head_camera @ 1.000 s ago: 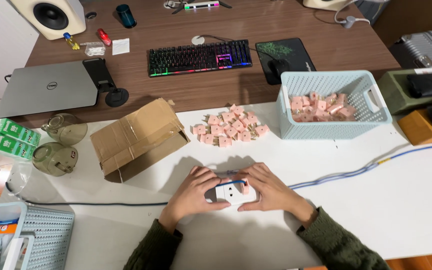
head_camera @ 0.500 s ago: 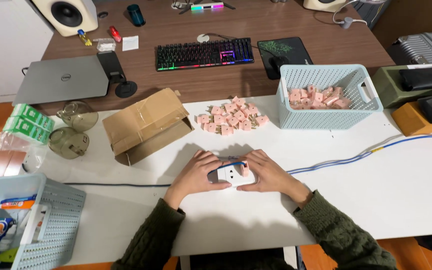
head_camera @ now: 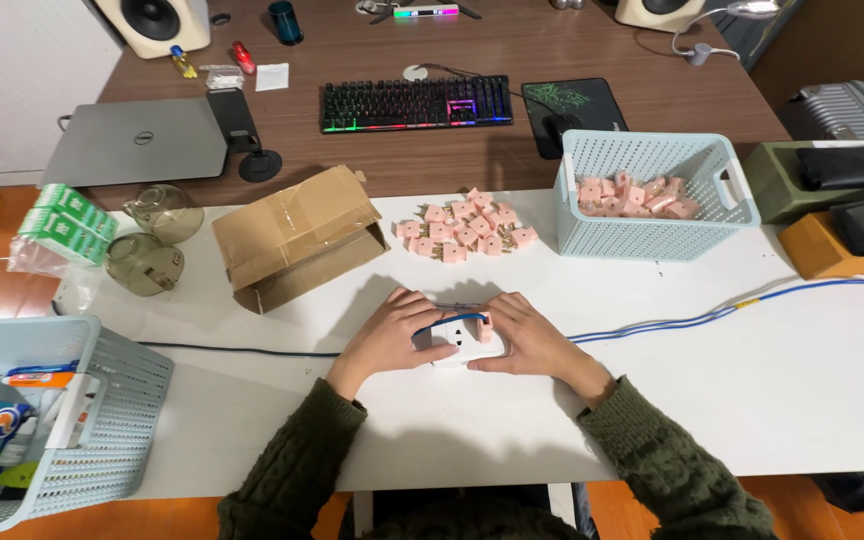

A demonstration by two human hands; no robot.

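Your forearms come in from the bottom edge in dark green knit sleeves and angle inward to meet. Your left hand (head_camera: 387, 338) lies palm down, fingers (head_camera: 414, 305) curled toward the right. Your right hand (head_camera: 524, 335) mirrors it, fingers bent inward. Both wrists sit low, and the fingertips nearly meet.

Beyond the fingers, up the white table (head_camera: 802, 400), lies a heap of pink blocks (head_camera: 467, 232), with an open cardboard box (head_camera: 297, 235) to its left and a pale blue basket (head_camera: 652, 195) of more pink blocks to its right. Farther off, on the brown desk (head_camera: 512, 45), sit a lit keyboard (head_camera: 415, 102), a closed laptop (head_camera: 137, 152) and a speaker (head_camera: 157, 20). Left of the fingers, at the table's edge, stands another basket (head_camera: 102, 420).
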